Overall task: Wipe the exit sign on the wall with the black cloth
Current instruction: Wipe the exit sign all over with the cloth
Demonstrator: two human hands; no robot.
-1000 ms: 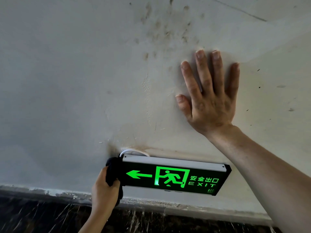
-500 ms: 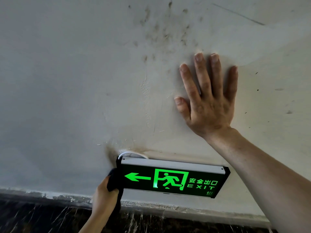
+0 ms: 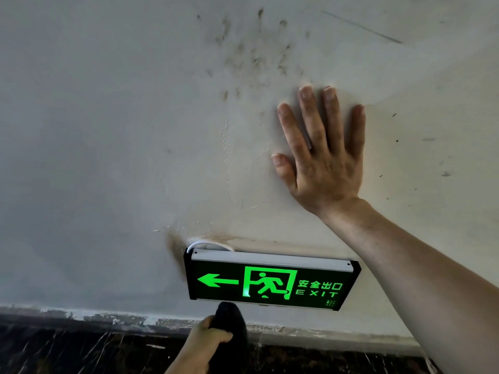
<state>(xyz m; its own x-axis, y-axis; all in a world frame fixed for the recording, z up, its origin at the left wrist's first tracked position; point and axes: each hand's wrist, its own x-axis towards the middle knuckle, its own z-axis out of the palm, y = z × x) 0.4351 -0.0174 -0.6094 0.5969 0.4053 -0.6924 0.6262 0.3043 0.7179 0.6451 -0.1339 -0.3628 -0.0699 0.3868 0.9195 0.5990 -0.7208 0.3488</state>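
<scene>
Left hand [image 3: 208, 344] is grasping the black cloth [image 3: 229, 319] under the exit sign [image 3: 270, 284]; right hand [image 3: 324, 157], released flat, is bracing. Best pressing lightly along the lower edge.

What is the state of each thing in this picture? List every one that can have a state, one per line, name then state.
exit sign: lit green, mounted on the wall, tilted in the view.
black cloth: bunched, its top at the sign's lower edge.
left hand: closed around the cloth.
right hand: open, flat against the wall above the sign.
wall: stained with dark marks.
white cable: looped above the sign's top left corner.
</scene>
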